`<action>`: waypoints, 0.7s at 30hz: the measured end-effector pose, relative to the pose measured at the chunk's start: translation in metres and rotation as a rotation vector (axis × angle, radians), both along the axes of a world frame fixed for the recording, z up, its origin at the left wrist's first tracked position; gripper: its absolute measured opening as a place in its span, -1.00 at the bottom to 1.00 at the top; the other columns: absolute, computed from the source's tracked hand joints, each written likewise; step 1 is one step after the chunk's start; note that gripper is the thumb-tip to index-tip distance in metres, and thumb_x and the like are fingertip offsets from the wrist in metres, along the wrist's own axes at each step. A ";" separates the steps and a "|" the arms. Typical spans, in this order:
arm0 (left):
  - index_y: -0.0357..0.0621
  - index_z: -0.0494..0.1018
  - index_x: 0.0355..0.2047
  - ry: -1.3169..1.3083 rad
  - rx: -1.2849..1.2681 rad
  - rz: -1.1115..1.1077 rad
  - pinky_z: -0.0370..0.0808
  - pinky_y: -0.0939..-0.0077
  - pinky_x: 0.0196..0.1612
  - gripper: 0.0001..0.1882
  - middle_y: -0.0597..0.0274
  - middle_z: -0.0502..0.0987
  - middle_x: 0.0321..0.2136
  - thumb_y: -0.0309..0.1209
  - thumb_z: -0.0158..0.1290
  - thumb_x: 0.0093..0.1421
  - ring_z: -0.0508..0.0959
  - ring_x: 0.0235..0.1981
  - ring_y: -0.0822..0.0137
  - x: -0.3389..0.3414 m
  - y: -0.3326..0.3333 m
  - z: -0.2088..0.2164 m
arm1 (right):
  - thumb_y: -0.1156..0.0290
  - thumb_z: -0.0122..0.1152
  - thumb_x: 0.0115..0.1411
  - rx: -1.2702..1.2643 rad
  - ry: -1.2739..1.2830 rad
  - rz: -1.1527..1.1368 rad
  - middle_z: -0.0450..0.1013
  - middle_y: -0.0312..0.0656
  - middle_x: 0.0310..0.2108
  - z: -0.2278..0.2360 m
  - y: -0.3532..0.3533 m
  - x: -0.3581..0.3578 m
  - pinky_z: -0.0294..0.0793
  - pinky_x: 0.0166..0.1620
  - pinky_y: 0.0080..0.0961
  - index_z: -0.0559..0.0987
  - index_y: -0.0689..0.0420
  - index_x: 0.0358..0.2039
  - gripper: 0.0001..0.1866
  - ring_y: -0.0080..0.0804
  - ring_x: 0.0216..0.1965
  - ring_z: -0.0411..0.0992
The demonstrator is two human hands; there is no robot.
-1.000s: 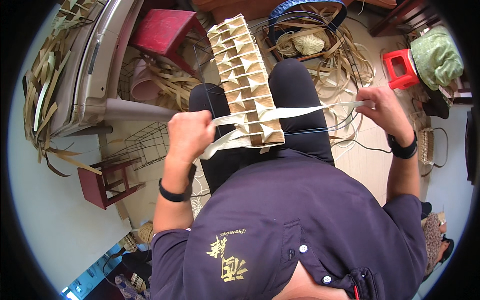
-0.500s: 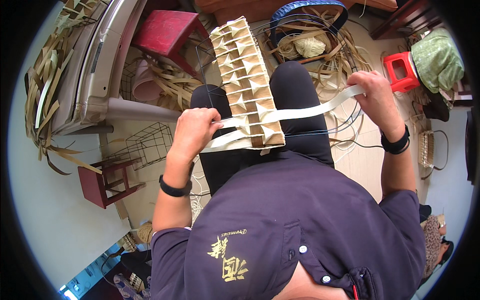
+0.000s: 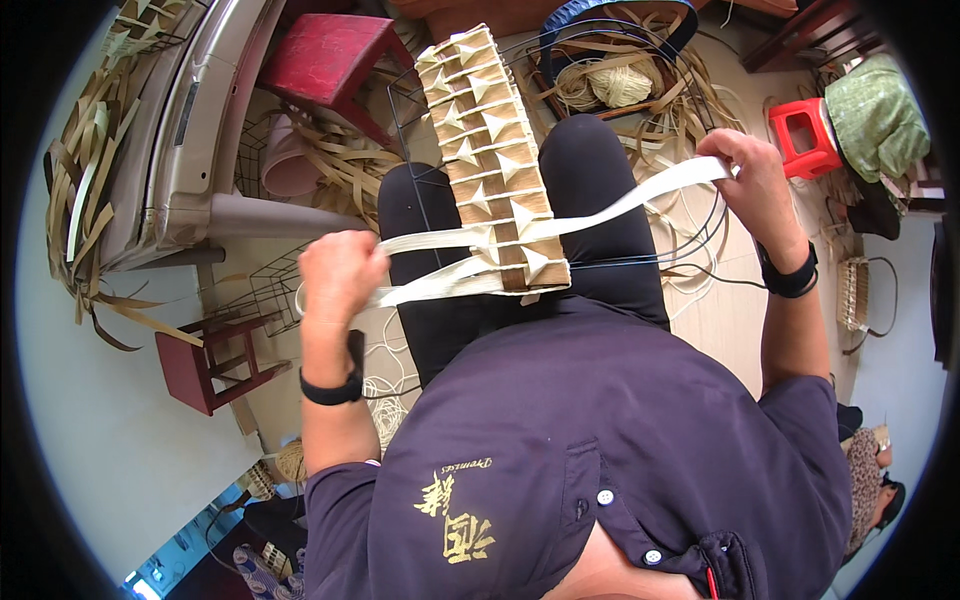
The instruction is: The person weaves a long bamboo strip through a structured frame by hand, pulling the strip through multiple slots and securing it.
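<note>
Across my lap lies a narrow woven panel (image 3: 487,148), tan with a brown band down its middle and rows of cream folded points, attached to a black wire frame (image 3: 398,95). A flat cream strip (image 3: 630,197) runs through the panel's near end and comes out on both sides. Left of the panel, my left hand (image 3: 340,272) is closed on this strip, and another stretch loops below that hand back to the panel. Off to the right, my right hand (image 3: 748,180) pinches the strip near its end, thumb and fingers pressed together.
Loose tan strips and a ball of cream cord (image 3: 625,83) lie on the floor ahead. A red stool (image 3: 325,58) and a pink bin (image 3: 292,158) stand ahead left, a small dark-red stool (image 3: 207,362) at left. At right are a bright red plastic stool (image 3: 803,135) and green cloth (image 3: 877,115).
My left hand has moved left and slightly down, drawing more strip out from the panel. My right hand has shifted slightly outward, and the strip on its side has risen a little.
</note>
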State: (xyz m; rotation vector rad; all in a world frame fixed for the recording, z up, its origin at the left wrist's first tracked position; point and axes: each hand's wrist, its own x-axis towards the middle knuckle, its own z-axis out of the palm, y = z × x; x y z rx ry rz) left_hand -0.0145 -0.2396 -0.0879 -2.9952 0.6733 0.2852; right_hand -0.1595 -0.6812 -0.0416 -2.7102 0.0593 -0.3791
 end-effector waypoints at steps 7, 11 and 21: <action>-0.05 0.61 0.02 0.099 -0.011 0.031 0.57 0.13 0.05 -0.61 0.01 0.69 -0.12 -0.46 0.17 0.14 0.65 -0.02 -0.02 0.017 0.047 -0.001 | 0.55 0.34 0.02 0.040 0.100 0.207 0.58 -0.11 -0.42 -0.017 0.021 -0.005 0.52 -0.21 -0.19 0.64 0.11 -0.33 -0.83 0.02 -0.31 0.54; -0.16 0.60 -0.08 0.234 -0.371 -0.295 0.54 0.11 -0.03 -0.64 0.01 0.67 -0.25 -0.23 0.30 0.20 0.64 -0.17 -0.03 -0.006 -0.033 -0.001 | 0.57 0.37 -0.02 -0.009 0.060 0.241 0.58 -0.11 -0.42 -0.010 0.030 0.004 0.53 -0.21 -0.19 0.64 0.12 -0.34 -0.81 0.01 -0.31 0.55; -0.09 0.69 -0.44 0.090 -0.433 -0.118 0.48 0.17 -0.34 -0.81 0.13 0.57 -0.51 -0.25 0.34 0.08 0.58 -0.46 0.08 0.005 0.019 -0.006 | 0.58 0.36 -0.02 -0.055 0.124 0.168 0.58 -0.11 -0.44 -0.006 0.013 -0.002 0.52 -0.23 -0.21 0.64 0.11 -0.35 -0.82 -0.03 -0.33 0.56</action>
